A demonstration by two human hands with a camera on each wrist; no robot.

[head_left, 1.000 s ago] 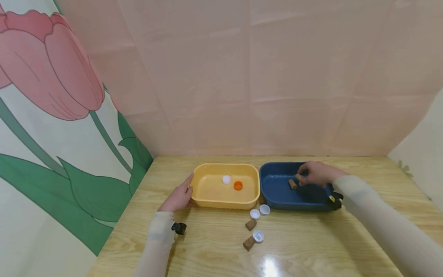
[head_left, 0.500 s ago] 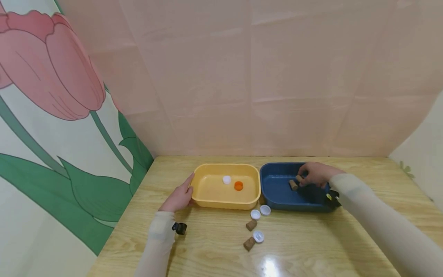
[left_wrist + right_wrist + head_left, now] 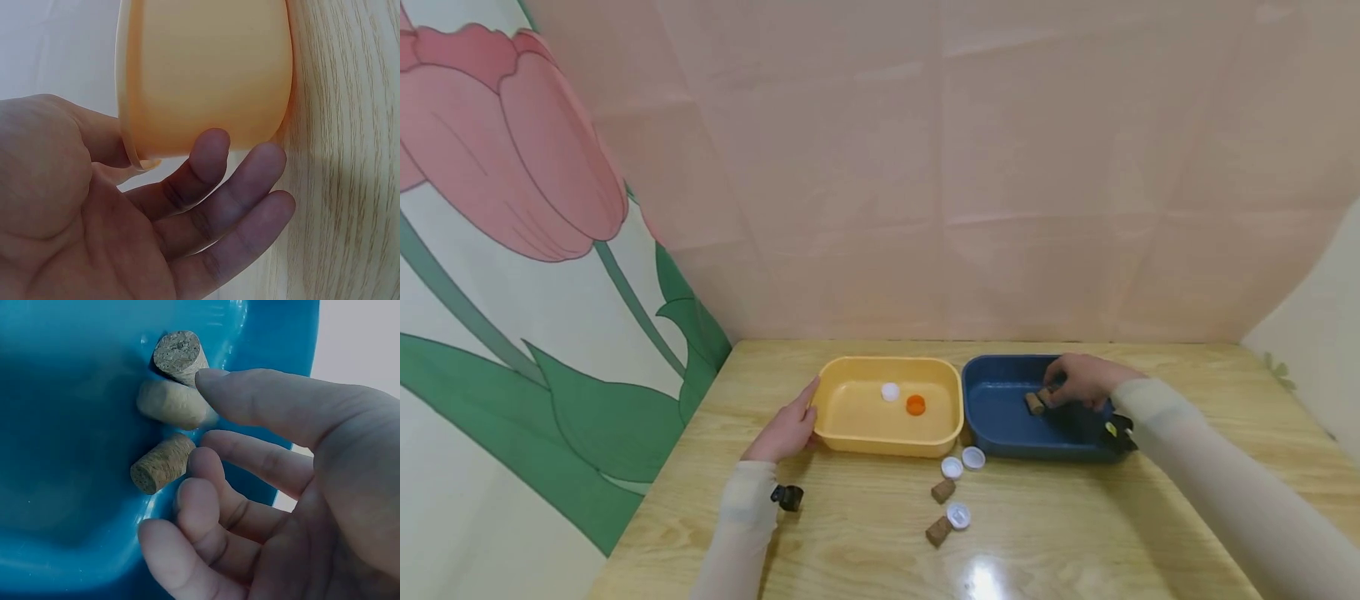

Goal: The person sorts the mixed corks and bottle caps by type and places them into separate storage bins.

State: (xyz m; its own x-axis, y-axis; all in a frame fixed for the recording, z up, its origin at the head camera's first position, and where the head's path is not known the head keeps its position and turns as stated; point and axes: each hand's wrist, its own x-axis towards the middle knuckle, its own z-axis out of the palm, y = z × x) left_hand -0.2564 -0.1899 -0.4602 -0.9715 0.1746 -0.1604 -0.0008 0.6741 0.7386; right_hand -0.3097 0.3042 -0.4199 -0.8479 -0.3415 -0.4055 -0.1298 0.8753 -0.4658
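In the head view my right hand (image 3: 1084, 379) hangs over the blue basin (image 3: 1000, 429), just above its corks (image 3: 1034, 404). The right wrist view shows my thumb and fingertips parted. Beside them lie a darker cork (image 3: 179, 353), a blurred pale cork (image 3: 170, 403) and a brown cork (image 3: 164, 464), the pale one between the other two. My left hand (image 3: 786, 425) holds the left end of the yellow basin (image 3: 887, 444). Its thumb goes behind the rim in the left wrist view, and curved fingers (image 3: 212, 153) lie at the outer wall.
Inside the yellow basin are a white cap (image 3: 890, 392) and an orange cap (image 3: 916, 405). On the wooden table in front lie white caps (image 3: 958, 516) and corks (image 3: 938, 531). One more cork (image 3: 966, 436) sits between the basins. A cloth-covered wall (image 3: 940, 208) stands behind.
The cork at my right fingertips has come down beside the other cork in the blue basin, and the fingers have let it go. My left hand stays at the yellow basin.
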